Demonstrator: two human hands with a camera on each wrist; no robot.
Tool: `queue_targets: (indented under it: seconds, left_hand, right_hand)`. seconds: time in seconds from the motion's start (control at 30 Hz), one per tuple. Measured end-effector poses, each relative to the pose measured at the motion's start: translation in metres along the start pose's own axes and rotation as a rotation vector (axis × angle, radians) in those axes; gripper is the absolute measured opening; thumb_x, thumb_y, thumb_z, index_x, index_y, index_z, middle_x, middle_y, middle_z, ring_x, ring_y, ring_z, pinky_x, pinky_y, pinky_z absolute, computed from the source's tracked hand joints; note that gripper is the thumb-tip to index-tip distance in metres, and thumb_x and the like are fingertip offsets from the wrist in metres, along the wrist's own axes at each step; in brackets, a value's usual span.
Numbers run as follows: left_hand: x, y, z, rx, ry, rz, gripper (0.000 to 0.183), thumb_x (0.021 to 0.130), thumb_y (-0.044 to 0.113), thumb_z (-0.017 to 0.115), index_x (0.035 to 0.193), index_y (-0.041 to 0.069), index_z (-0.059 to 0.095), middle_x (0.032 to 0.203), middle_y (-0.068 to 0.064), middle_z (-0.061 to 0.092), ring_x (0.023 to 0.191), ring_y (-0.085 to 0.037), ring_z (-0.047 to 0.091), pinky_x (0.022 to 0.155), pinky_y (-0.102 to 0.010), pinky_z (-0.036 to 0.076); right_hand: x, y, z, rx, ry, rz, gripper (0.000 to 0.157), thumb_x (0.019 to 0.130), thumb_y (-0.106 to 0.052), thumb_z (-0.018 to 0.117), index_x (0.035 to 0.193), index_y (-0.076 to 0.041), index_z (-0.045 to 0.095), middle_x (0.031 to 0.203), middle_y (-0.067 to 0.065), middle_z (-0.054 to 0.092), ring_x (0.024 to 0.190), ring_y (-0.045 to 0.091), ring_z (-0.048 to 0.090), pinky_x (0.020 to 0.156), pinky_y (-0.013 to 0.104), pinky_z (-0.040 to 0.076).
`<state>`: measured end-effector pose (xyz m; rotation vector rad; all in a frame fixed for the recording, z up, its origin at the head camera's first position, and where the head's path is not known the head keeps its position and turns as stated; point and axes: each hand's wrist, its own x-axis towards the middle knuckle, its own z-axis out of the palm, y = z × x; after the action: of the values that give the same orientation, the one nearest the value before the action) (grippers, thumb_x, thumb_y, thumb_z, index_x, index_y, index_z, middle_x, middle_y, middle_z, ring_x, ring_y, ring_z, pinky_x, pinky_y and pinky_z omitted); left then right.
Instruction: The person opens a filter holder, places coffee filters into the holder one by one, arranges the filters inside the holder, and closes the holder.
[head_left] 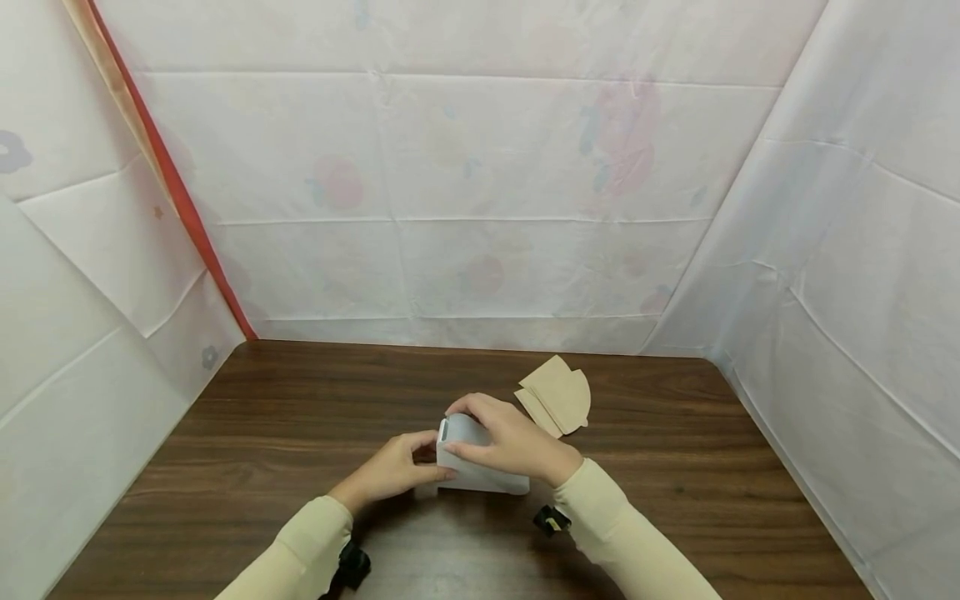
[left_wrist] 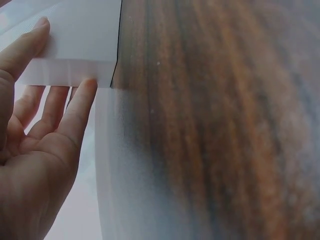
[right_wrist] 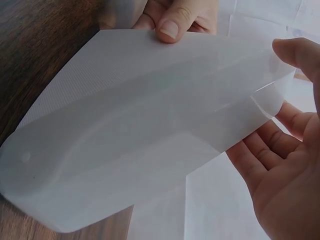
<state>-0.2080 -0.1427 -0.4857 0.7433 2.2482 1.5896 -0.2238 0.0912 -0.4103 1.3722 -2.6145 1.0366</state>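
Note:
A white wedge-shaped box point(head_left: 487, 477) with a smooth, cloudy cover stands upright on the brown wooden table point(head_left: 315, 400). My left hand point(head_left: 392, 468) grips its left end. In the left wrist view the thumb lies on the broad ribbed face point(left_wrist: 82, 32), and the fingertips touch the narrow end. From above, my right hand point(head_left: 517, 437) holds the cover's upper left part. The right wrist view shows the thumb on one side of the cloudy cover point(right_wrist: 150, 120) and the fingers on the other. The inside of the box is hidden.
Tan paper coffee filters point(head_left: 558, 396) lie in a small overlapping stack behind the right hand. Pale printed cloth point(head_left: 480, 167) hangs along the table's back and sides, with a red strip point(head_left: 172, 175) at the left corner. Dark wrist cameras sit at both cuffs.

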Motion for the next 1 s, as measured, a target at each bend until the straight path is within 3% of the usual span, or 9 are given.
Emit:
queue_targets:
  seconds: [0.57, 0.77, 1.0]
  left_hand:
    - [0.002, -0.003, 0.001, 0.024, 0.026, 0.009, 0.04, 0.09, 0.023, 0.079, 0.126, 0.013, 0.065, 0.112, 0.0, 0.071, 0.101, -0.019, 0.067, 0.081, -0.029, 0.055]
    - [0.001, -0.003, 0.0, 0.025, 0.023, 0.003, 0.041, 0.09, 0.024, 0.078, 0.127, 0.013, 0.064, 0.112, 0.0, 0.071, 0.101, -0.018, 0.067, 0.081, -0.029, 0.055]
    - [0.002, -0.003, 0.001, 0.028, 0.023, 0.006, 0.039, 0.09, 0.024, 0.078, 0.125, 0.013, 0.065, 0.112, 0.0, 0.071, 0.101, -0.019, 0.067, 0.081, -0.03, 0.055]
  right_hand:
    - [-0.012, 0.004, -0.013, 0.025, 0.035, -0.019, 0.043, 0.096, -0.037, 0.07, 0.127, -0.012, 0.057, 0.115, -0.007, 0.06, 0.094, 0.007, 0.057, 0.08, 0.028, 0.051]
    - [-0.015, 0.008, -0.015, 0.047, 0.052, -0.035, 0.043, 0.096, -0.036, 0.07, 0.128, -0.01, 0.058, 0.114, -0.008, 0.06, 0.095, 0.008, 0.057, 0.083, 0.035, 0.053]
    - [-0.023, 0.009, -0.023, 0.091, 0.044, -0.02, 0.04, 0.097, -0.035, 0.069, 0.13, -0.016, 0.055, 0.115, -0.01, 0.059, 0.1, 0.008, 0.06, 0.086, 0.03, 0.051]
